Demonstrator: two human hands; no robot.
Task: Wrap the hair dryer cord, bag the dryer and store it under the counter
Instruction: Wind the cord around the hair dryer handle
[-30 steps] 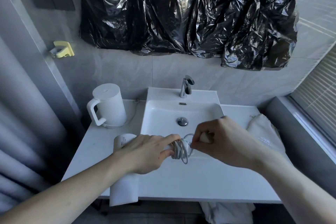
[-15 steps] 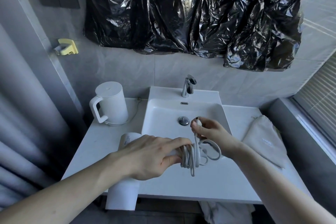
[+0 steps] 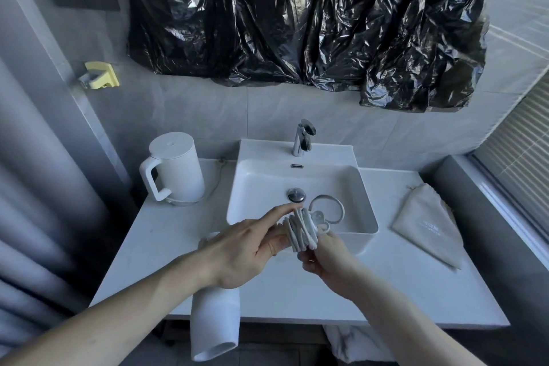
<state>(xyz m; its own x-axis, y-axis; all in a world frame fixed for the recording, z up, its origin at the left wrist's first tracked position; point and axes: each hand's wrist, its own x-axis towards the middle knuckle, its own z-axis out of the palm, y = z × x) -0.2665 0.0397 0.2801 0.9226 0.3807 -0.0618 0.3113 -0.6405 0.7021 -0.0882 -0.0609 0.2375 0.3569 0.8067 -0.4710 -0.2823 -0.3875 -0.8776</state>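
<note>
The white hair dryer (image 3: 214,327) hangs over the front edge of the counter, barrel pointing down, its handle hidden inside my left hand (image 3: 248,249). White cord (image 3: 301,229) is wound in several turns around the handle's end, and one loose loop (image 3: 326,209) sticks out over the basin. My right hand (image 3: 326,258) pinches the cord from below, just right of the coil. A beige drawstring bag (image 3: 427,224) lies flat on the counter to the right of the sink.
A white kettle (image 3: 173,169) stands at the back left of the white counter (image 3: 386,291). The sink basin (image 3: 365,217) with its chrome faucet (image 3: 303,137) fills the middle. Black plastic sheeting (image 3: 297,15) covers the wall above. A window ledge runs along the right.
My right hand has dropped from above the coil, near the drain, to below it. The loose cord loop now stands out farther over the basin.
</note>
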